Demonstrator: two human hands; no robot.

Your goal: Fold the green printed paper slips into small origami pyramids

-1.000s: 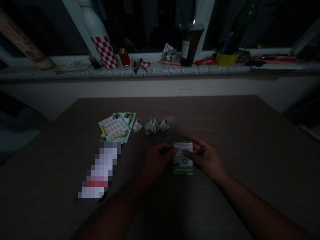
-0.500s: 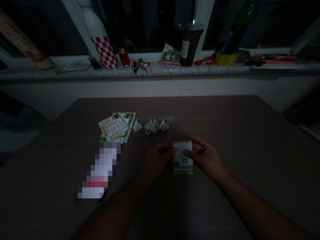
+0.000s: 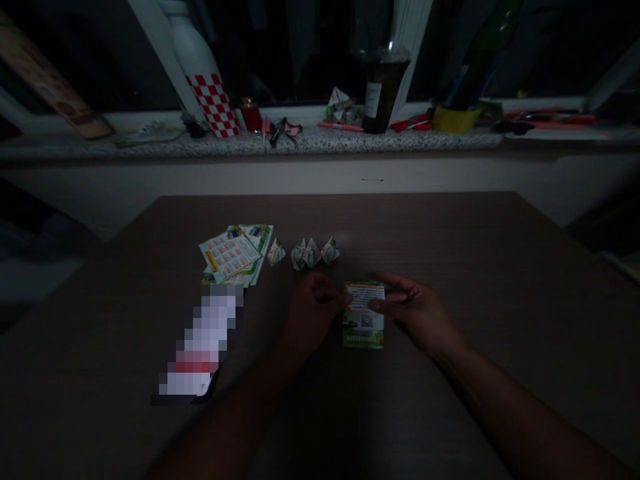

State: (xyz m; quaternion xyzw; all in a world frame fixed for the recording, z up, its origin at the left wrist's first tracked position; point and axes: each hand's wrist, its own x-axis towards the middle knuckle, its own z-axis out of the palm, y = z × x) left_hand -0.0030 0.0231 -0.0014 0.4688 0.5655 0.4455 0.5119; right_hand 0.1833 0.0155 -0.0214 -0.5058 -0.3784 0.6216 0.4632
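Between my two hands is a printed paper card (image 3: 364, 327), green and white with lines of text and a square code. My left hand (image 3: 313, 313) pinches its left edge, thumb on top and fingers curled. On the other side, my right hand (image 3: 417, 310) grips the right edge, its thumb on the face and its fingers behind. Beyond my left hand stand several small folded paper shapes (image 3: 311, 254) in a row. Left of them lies a loose pile of similar printed cards (image 3: 233, 257), the top one showing a calendar grid.
A phone with a blurred-out screen (image 3: 203, 340) lies left of my left forearm. Along the granite windowsill (image 3: 320, 139) stand a red-checked white bottle (image 3: 213, 100), a small red jar (image 3: 251, 117), a dark cup with a label (image 3: 383, 93) and a green bottle in a yellow holder (image 3: 456, 119).
My left hand's fingers have lifted and curled slightly, with the thumb still at the card's edge. The card has barely shifted, and the whole view has moved a little.
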